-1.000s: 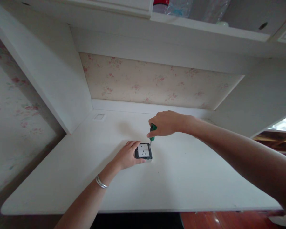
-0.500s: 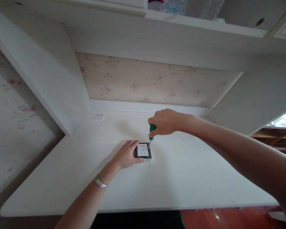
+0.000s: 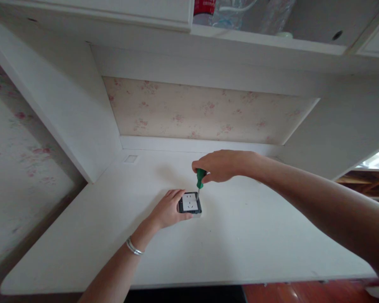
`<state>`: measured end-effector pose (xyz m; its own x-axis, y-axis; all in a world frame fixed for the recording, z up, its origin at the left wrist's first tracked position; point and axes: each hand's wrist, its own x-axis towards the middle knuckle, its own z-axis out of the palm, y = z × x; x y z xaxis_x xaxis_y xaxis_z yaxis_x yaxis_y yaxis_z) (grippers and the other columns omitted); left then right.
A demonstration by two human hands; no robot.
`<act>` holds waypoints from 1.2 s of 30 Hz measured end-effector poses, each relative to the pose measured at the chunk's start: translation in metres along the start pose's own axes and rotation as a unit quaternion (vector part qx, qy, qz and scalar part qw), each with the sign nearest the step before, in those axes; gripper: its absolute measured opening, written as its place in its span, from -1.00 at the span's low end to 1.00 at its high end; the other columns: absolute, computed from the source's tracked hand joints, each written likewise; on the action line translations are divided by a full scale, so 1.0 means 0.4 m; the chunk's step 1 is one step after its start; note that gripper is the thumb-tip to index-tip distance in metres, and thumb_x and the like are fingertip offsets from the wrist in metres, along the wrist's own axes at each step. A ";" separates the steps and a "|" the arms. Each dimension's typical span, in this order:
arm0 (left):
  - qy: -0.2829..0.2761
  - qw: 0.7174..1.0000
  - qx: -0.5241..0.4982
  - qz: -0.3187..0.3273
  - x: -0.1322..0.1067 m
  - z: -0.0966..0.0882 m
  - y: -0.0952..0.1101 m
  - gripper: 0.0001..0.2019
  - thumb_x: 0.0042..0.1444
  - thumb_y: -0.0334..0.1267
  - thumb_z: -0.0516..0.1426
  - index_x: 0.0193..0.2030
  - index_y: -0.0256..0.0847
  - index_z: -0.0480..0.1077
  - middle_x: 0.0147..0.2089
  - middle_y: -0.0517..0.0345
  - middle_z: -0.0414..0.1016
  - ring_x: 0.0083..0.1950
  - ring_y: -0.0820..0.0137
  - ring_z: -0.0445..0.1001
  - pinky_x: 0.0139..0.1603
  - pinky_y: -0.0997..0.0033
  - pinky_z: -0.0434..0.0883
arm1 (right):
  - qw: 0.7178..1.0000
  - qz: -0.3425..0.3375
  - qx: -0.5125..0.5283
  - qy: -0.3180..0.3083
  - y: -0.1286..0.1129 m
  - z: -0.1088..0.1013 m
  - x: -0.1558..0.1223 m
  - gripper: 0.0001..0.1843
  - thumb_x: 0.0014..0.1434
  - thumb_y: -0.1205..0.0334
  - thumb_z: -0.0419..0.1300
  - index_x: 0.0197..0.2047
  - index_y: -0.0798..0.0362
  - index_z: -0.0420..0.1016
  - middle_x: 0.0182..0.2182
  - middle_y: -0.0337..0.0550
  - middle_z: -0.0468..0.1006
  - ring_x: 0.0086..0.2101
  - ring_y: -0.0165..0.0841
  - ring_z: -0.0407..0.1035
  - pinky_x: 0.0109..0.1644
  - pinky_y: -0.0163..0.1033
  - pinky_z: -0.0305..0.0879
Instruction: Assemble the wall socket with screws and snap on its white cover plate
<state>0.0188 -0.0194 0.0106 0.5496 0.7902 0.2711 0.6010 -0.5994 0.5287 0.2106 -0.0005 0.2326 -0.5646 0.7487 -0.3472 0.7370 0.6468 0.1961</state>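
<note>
A wall socket (image 3: 190,202) with a white slotted face and a dark frame sits on a pale box on the white desk. My left hand (image 3: 169,209) grips it from the left, thumb along the near side and fingers along the far side. My right hand (image 3: 219,166) is closed around the green handle of a screwdriver (image 3: 201,176). The screwdriver stands nearly upright, its shaft reaching down to the right edge of the socket's frame. Whether a screw lies under the tip is too small to tell.
The white desk (image 3: 259,235) spreads around both hands. A white side panel (image 3: 60,97) rises at the left, with flowered wallpaper (image 3: 208,111) at the back. Overhead, a shelf (image 3: 265,40) holds plastic bottles (image 3: 230,14). A small square plate (image 3: 131,159) lies at the back left.
My right hand has turned slightly around the screwdriver handle, its fingers shifting a little left. The left hand still holds the socket. The whole view has moved slightly.
</note>
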 end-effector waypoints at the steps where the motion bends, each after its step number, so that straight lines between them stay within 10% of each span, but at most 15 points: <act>1: 0.001 1.000 0.000 -0.001 0.000 0.000 0.000 -0.20 -0.12 0.18 0.23 0.22 -0.17 0.16 0.18 -0.02 0.27 0.19 0.10 0.20 0.21 0.14 0.20 | 1.000 -0.008 -0.005 0.003 0.001 -0.001 0.001 -0.54 0.09 -0.04 0.17 0.04 -0.09 0.36 -0.19 -0.06 0.52 -0.27 -0.18 0.42 -0.38 -0.25 0.16; 18: 0.010 1.000 0.000 -0.001 -0.004 0.000 -0.001 -0.18 -0.12 0.18 0.24 0.23 -0.17 0.15 0.18 -0.02 0.26 0.19 0.11 0.20 0.20 0.15 0.22 | 0.995 0.093 -0.021 0.034 -0.023 0.011 0.005 -0.33 0.10 -0.32 -0.06 -0.18 0.11 0.52 -0.29 0.17 0.54 -0.23 0.01 0.43 -0.31 -0.08 0.24; 22: 0.008 1.000 0.001 -0.001 -0.004 -0.001 0.000 -0.20 -0.11 0.18 0.23 0.23 -0.16 0.15 0.18 -0.02 0.26 0.19 0.11 0.20 0.20 0.14 0.22 | 0.998 0.025 0.036 0.033 -0.012 0.006 -0.007 -0.45 0.11 -0.13 0.09 0.08 -0.01 0.30 -0.12 0.02 0.51 -0.24 -0.15 0.42 -0.32 -0.19 0.20; 26: 0.009 1.000 0.002 0.001 -0.004 0.000 -0.002 -0.19 -0.11 0.17 0.23 0.24 -0.16 0.15 0.18 0.00 0.26 0.19 0.10 0.19 0.20 0.14 0.22 | 0.998 -0.028 0.023 0.061 0.002 0.016 -0.002 -0.66 0.18 0.00 0.08 -0.06 -0.01 0.39 -0.13 -0.03 0.50 -0.24 -0.21 0.41 -0.32 -0.23 0.17; 36: 0.020 1.000 -0.001 0.005 -0.002 0.005 -0.003 -0.18 -0.15 0.15 0.26 0.22 -0.15 0.16 0.16 0.00 0.28 0.18 0.11 0.20 0.19 0.14 0.22 | 0.995 0.037 -0.050 0.079 -0.033 0.027 0.017 -0.35 0.17 -0.26 -0.09 -0.18 0.13 0.53 -0.26 0.20 0.54 -0.20 0.00 0.43 -0.24 -0.07 0.25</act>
<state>0.0190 -0.0195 0.0082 0.5328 0.7881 0.3083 0.5937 -0.6077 0.5275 0.2009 -0.0054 0.2177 -0.5672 0.8031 -0.1823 0.7426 0.5945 0.3084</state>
